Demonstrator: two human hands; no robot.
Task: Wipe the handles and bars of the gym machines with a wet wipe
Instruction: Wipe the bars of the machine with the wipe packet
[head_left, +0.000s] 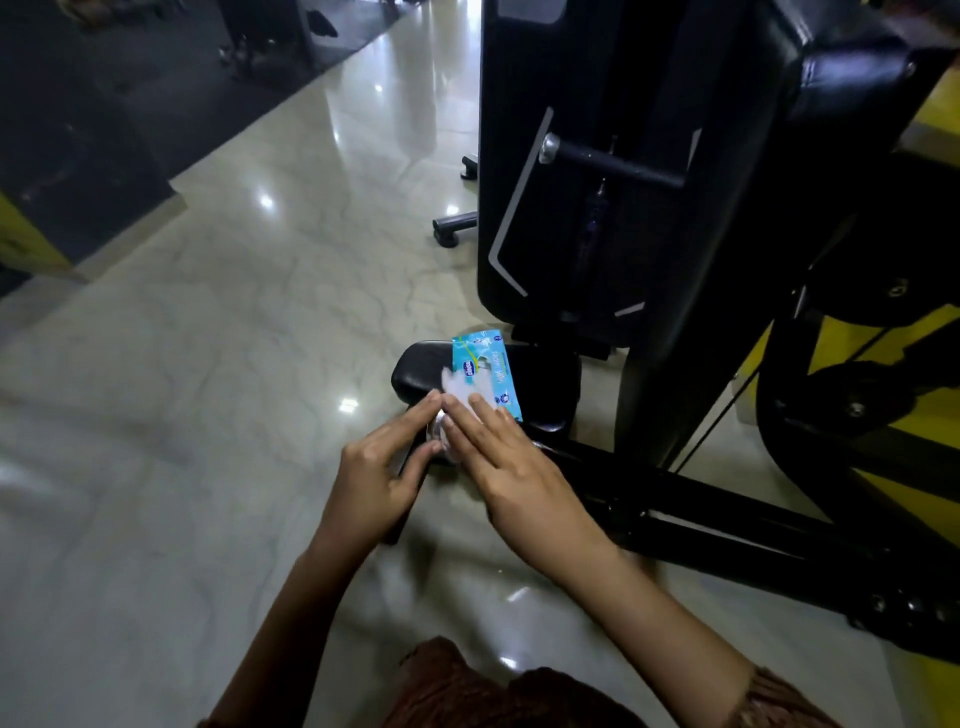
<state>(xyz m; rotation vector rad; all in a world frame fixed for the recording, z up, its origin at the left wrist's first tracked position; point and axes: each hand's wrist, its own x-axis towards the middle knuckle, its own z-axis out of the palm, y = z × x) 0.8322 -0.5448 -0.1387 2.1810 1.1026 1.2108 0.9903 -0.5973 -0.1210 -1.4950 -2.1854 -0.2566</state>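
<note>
Two hands are meeting low down beside a black gym machine (519, 156), over the end of a black padded roller (545, 384) that is sitting close to the floor. The right hand (514, 467) is lying flat with its fingers straight and close together, pressing a white wet wipe (460, 392) against the roller's end, where a round metal cap (439, 431) is showing. The left hand (384, 467) is reaching in from the other side, index finger and thumb curving toward the wipe's edge and the cap; whether they are actually pinching it I cannot tell. A blue wipe packet (485, 364) is resting on top of the roller, just beyond the fingertips.

Pale, polished stone floor (234, 364) is spreading out to the left, glossy and throwing back bright spots of ceiling light. Dark matting (78, 130) is covering the far left corner of the room. A short black handle bar (618, 163) is jutting out of the machine's upright panel, well above the hands. Yellow frame parts (844, 338) are showing at the right edge, and a black base beam (727, 519) is running along the floor beside the right wrist.
</note>
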